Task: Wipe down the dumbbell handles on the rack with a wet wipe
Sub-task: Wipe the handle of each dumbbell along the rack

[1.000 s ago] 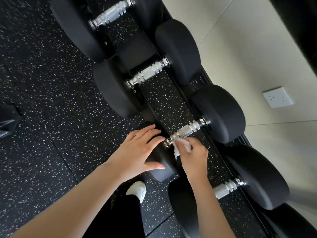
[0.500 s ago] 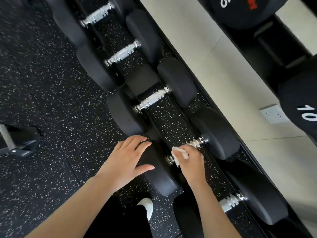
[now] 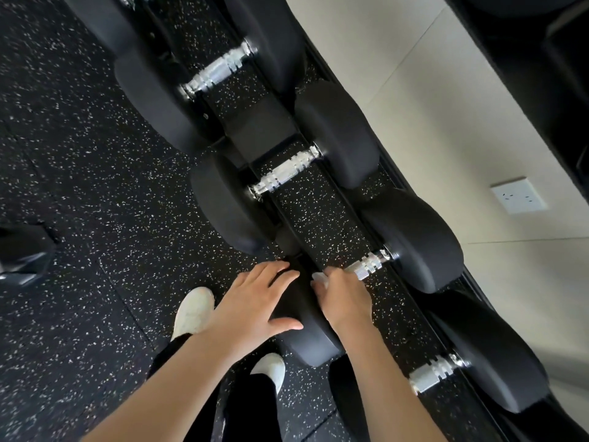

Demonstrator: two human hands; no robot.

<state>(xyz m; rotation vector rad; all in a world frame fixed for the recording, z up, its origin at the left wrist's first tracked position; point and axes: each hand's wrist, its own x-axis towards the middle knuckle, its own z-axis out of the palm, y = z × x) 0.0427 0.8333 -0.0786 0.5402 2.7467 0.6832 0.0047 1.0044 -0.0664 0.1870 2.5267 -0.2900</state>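
1. The wet wipe (image 3: 318,280) is held bunched under the curled fingers of the right hand (image 3: 342,296), wrapped over the near end of a chrome dumbbell handle (image 3: 366,266) low on the rack (image 3: 322,215)
2. The left hand (image 3: 255,306) is laid flat, fingers straight and spread, on the near black dumbbell head (image 3: 306,327); nothing is gripped by it
3. The step in hand is judged to be the wiping of this handle; it would be done well if the wipe were kept closed round the bar and drawn along its whole length to the far head, with a twist so that the ridged grooves and underside are reached
4. The head is best kept pressed by the left hand, so that the dumbbell is not rolled in its cradle
5. Most of the wipe is hidden by the fingers; only a small white edge is shown
6. The covered part of the handle cannot be seen, nor whether it is wet
7. Motion blur softens the other handles, and the upper tier is cut off at the top right
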